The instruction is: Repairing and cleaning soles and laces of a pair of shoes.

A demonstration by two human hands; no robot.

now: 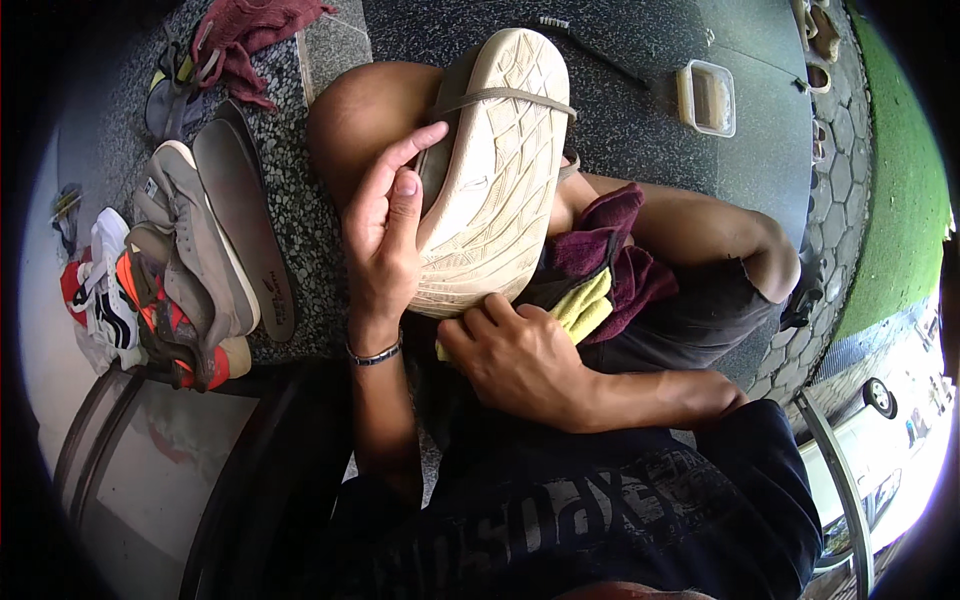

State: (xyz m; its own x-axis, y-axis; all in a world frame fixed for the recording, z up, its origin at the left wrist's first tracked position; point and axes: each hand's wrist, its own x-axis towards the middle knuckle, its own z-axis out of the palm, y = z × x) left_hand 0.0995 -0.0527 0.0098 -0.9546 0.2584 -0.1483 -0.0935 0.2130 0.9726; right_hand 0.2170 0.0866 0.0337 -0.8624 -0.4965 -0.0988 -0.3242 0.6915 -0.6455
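The shoe (495, 170) lies sole-up on your lap, right of the grey sneakers (195, 240) piled on the ledge. Your left hand (385, 225) steadies its left edge, fingers loosely open. Your right hand (520, 355) is curled at its heel, touching a yellow cloth (588, 305) and maroon cloth (615, 255).

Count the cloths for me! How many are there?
3: a maroon cloth and a yellow cloth on the lap beside the right hand, another maroon cloth on the floor far left. More may be hidden.
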